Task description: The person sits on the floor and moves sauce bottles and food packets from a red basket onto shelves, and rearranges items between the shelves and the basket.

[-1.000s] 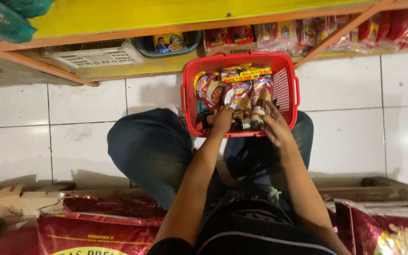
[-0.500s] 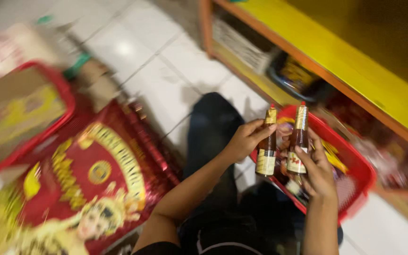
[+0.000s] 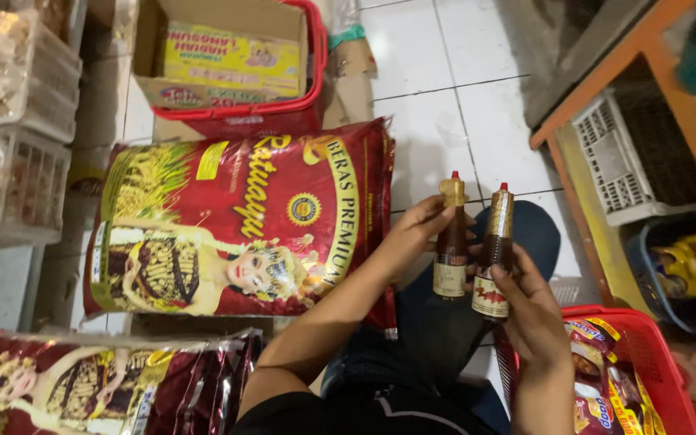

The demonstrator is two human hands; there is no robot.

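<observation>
Lifted clear of the red basket [image 3: 670,362] since a second ago, two small sauce bottles now upright over the knee, side by side. Left hand [image 3: 412,234] clamped around the left bottle [image 3: 450,242], fingers curled behind its gold-wrapped neck; right hand [image 3: 535,310] closed on the right bottle [image 3: 495,254] near its label. Snack packets [image 3: 598,379] in the basket at lower right. Beyond, on white tile, large red rice sack [image 3: 243,217], another sack [image 3: 106,387] at lower left. Farther off, cardboard box [image 3: 227,48] inside a second red basket [image 3: 283,117]; orange shelf [image 3: 630,89] at right.
</observation>
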